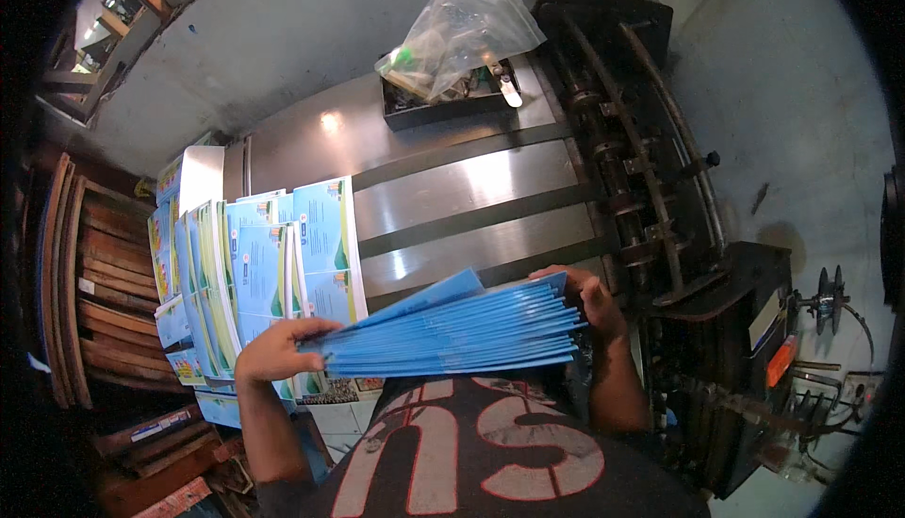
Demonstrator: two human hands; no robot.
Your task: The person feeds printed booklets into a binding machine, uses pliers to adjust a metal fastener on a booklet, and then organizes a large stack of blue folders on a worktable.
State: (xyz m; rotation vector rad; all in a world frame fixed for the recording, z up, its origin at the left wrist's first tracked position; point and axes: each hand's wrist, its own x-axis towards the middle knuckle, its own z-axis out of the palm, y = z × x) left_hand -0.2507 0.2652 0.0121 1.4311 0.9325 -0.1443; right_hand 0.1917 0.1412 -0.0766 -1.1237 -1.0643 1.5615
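Note:
A thick stack of blue booklets [452, 334] is held in front of my chest, its many edges fanned out toward me. At the stack's left end my left hand [278, 348] grips it, thumb on the near side. My right hand [592, 299] is at the right end, fingers curled around the far corner. One booklet [424, 296] on the far side sticks up at an angle from the others. Beyond my left hand, piles of printed blue, white and green sheets [325, 226] lie on the metal table [424, 245].
A black tray [452, 111] with a clear plastic bag [471, 23] sits at the table's far side. Dark machinery with rollers and bars [632, 160] borders the table on the right. Wooden boards [118, 273] stand at the left. A cable reel [830, 299] is at the far right.

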